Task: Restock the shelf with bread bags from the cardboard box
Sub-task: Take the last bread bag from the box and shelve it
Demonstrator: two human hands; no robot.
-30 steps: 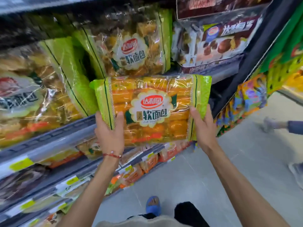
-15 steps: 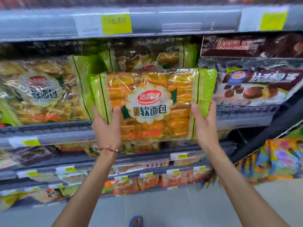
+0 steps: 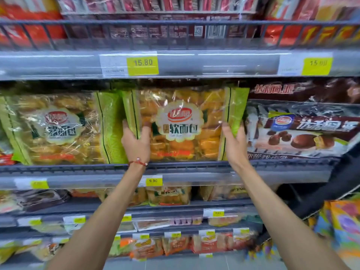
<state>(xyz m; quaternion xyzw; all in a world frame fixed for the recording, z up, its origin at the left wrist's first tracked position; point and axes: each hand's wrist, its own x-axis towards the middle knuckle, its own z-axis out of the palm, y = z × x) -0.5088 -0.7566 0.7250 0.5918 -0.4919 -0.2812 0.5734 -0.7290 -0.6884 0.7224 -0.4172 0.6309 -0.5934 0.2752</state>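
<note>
Both hands are holding one bag of bread upright at the mid shelf — label facing out, green strips at each end. L hand is gripping the bag's left strip low down, thumb lying across the front, fingers going round behind. R hand is gripping the right strip the same way, thumb on the front, fingers wrapping the edge. The bag's bottom edge is sitting right at the shelf's front rail; can't tell if its weight is resting there or hanging in the hands. It's standing btw a 2nd bag on the left, overlapping that one's green strip, and a brown choc pack just beside it on the right. A red bracelet is circling the L wrist. A yellow 15.80 tag is showing on the rail above the bag, and a 9.90 tag on the rail just below it. Red packs are filling the wire-fronted shelf up top — small packs are lining the lower shelves, mostly blurred. Multicolour packs are hanging at lower right
</note>
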